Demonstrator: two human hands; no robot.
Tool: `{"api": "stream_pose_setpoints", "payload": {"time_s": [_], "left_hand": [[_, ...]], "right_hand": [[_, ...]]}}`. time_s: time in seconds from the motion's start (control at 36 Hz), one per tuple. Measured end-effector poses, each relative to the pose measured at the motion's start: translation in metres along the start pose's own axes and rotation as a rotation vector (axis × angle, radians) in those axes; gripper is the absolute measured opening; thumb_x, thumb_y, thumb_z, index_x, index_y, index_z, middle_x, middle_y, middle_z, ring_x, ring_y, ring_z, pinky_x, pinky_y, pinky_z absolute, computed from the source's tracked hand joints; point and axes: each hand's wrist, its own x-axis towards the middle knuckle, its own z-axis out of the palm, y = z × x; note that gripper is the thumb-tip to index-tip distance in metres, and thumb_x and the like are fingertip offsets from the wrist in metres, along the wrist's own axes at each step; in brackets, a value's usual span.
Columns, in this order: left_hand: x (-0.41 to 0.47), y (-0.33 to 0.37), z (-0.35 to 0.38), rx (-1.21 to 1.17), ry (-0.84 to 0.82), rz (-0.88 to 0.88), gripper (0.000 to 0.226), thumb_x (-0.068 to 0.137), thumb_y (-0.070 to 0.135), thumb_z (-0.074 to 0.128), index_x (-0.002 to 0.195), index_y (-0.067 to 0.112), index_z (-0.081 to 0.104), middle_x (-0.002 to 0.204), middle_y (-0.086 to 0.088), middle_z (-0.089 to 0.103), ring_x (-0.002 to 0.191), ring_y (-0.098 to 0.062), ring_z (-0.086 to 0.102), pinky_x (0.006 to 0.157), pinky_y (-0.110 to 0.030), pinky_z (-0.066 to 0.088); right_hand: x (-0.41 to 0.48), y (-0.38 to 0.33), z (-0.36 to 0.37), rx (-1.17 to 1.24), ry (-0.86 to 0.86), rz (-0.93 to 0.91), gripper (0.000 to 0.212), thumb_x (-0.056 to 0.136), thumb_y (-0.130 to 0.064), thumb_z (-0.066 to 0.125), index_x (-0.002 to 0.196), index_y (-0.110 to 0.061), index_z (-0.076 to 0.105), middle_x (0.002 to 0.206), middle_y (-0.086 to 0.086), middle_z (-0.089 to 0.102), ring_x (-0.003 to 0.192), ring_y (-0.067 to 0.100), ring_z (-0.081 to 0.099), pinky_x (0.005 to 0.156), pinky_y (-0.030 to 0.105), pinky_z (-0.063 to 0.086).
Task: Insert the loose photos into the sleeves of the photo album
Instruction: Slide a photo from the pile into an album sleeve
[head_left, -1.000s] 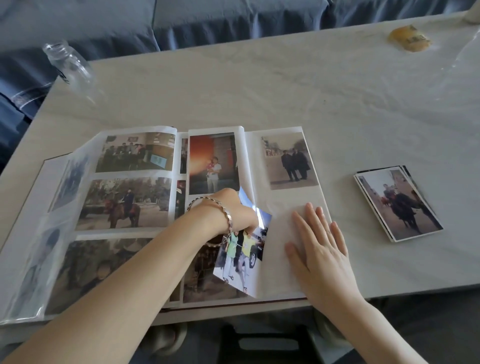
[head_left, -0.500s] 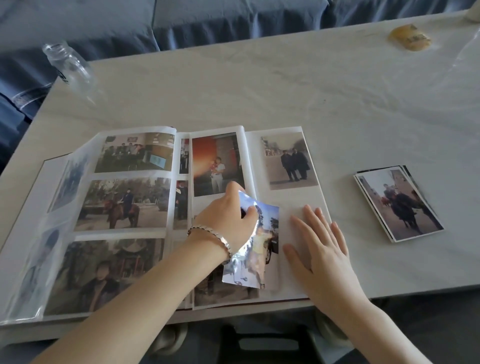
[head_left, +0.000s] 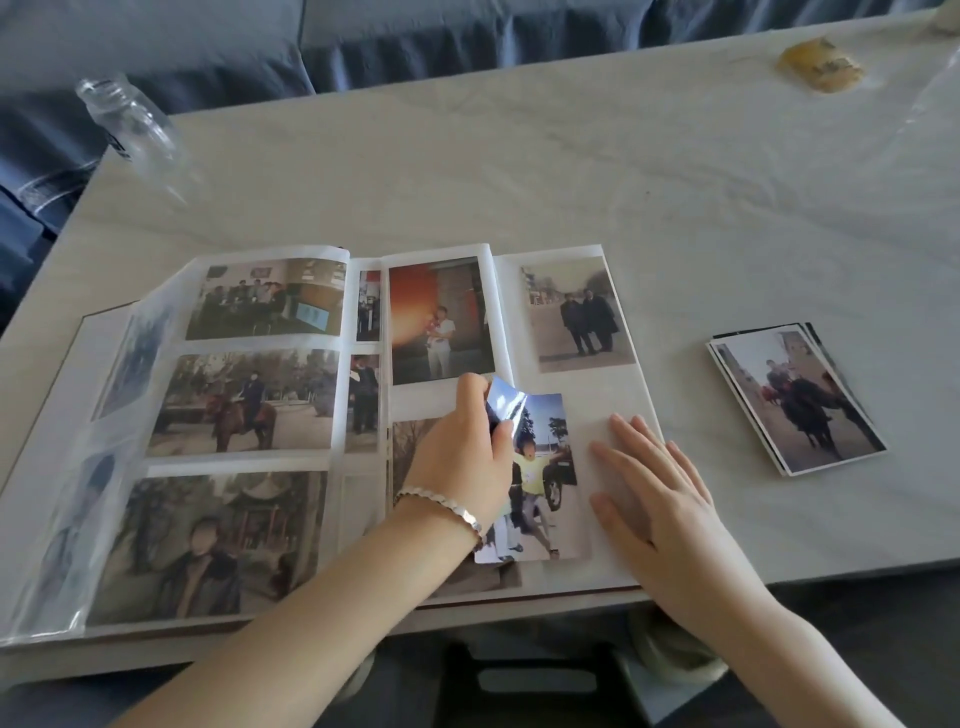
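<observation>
One photo (head_left: 545, 467), long axis near-to-far, pinched by left hand (head_left: 462, 460); right hand (head_left: 660, 499) flat on album (head_left: 631, 387).

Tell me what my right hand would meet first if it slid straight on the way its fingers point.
Probably the sleeved photo of two people in dark coats at the top of the album page: the right hand lies flat, fingers aimed up-left at it, only bare page between.

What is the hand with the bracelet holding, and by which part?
The left hand pinches the loose photo by its curled top-left corner. The right hand holds nothing; it lies flat on the album page.
</observation>
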Motion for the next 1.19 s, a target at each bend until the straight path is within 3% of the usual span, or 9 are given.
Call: {"api": "stream_pose_setpoints", "payload": {"time_s": [0.08,0.17,0.25,0.33,0.5,0.61,0.81,1.0,1.19], "left_hand": [[-0.003,-0.003,-0.002,-0.017,-0.010,-0.011,0.019,0.097,0.028,0.044,0.086,0.014,0.037,0.058,0.005,0.043,0.047,-0.007,0.039,0.041,-0.016,0.028],[-0.001,-0.010,-0.011,-0.083,-0.024,-0.082,0.031,0.093,0.026,0.047,0.078,0.000,0.055,0.060,-0.012,0.054,0.048,-0.016,0.042,0.049,-0.025,0.036],[0.001,-0.014,-0.020,-0.119,-0.071,-0.121,0.023,0.091,0.018,0.056,0.082,-0.002,0.063,0.070,-0.013,0.065,0.048,-0.016,0.058,0.055,-0.025,0.049],[0.001,-0.016,-0.022,-0.247,-0.146,-0.197,0.011,0.086,0.016,0.067,0.080,0.017,0.057,0.075,0.002,0.064,0.038,-0.003,0.058,0.046,-0.011,0.047],[0.010,-0.002,-0.012,-0.253,-0.169,-0.156,0.023,0.083,0.020,0.070,0.100,0.024,0.055,0.068,0.012,0.065,0.039,0.000,0.056,0.045,-0.008,0.044],[0.014,0.008,-0.003,-0.163,-0.166,-0.086,0.043,0.087,0.015,0.065,0.125,0.024,0.048,0.079,0.007,0.068,0.054,-0.008,0.063,0.055,-0.009,0.046],[0.018,0.010,-0.003,-0.235,-0.182,-0.158,0.035,0.087,0.012,0.065,0.118,0.020,0.053,0.083,-0.002,0.069,0.047,-0.009,0.062,0.043,-0.008,0.044],[0.012,0.014,0.003,-0.328,-0.115,-0.206,0.041,0.085,0.012,0.067,0.123,0.021,0.052,0.075,0.004,0.068,0.046,-0.008,0.063,0.045,-0.009,0.046],[0.017,0.019,0.004,-0.367,-0.214,-0.209,0.041,0.085,0.008,0.067,0.123,0.015,0.054,0.080,-0.002,0.070,0.057,-0.013,0.068,0.053,-0.013,0.053]], "right_hand": [[-0.001,0.000,-0.002,0.046,0.021,0.000,0.053,0.091,-0.057,0.040,0.135,-0.028,0.046,0.145,-0.025,0.015,0.138,-0.010,0.001,0.113,0.014,-0.001],[-0.003,0.003,-0.005,0.134,0.039,0.055,0.043,0.091,-0.034,0.050,0.133,-0.025,0.049,0.143,-0.028,0.018,0.137,-0.009,0.010,0.114,0.021,0.014],[-0.003,0.008,-0.006,0.173,0.072,0.066,0.040,0.093,-0.021,0.051,0.133,-0.022,0.050,0.143,-0.028,0.021,0.133,-0.014,0.013,0.110,0.010,0.015],[-0.002,0.012,-0.004,0.184,0.111,0.051,0.041,0.094,-0.011,0.049,0.134,-0.020,0.049,0.140,-0.028,0.022,0.133,-0.012,0.015,0.102,-0.003,0.010],[-0.001,0.016,0.000,0.295,0.177,0.068,0.042,0.093,-0.004,0.048,0.132,-0.020,0.050,0.135,-0.026,0.033,0.130,-0.012,0.023,0.104,0.001,0.018],[0.000,0.018,-0.001,0.345,0.194,0.052,0.043,0.092,-0.001,0.049,0.130,-0.021,0.050,0.131,-0.026,0.038,0.130,-0.008,0.029,0.101,-0.001,0.020],[-0.001,0.023,0.004,0.433,0.242,0.063,0.049,0.090,0.007,0.048,0.126,-0.027,0.046,0.134,-0.016,0.043,0.128,-0.003,0.035,0.099,-0.001,0.024],[0.000,0.026,0.010,0.438,0.299,0.022,0.045,0.091,0.003,0.050,0.125,-0.025,0.049,0.133,-0.020,0.043,0.130,-0.004,0.034,0.104,0.007,0.027],[0.000,0.027,0.011,0.504,0.280,0.022,0.040,0.086,-0.028,0.041,0.124,-0.020,0.051,0.135,-0.007,0.047,0.130,0.002,0.036,0.095,0.002,0.033]]}}
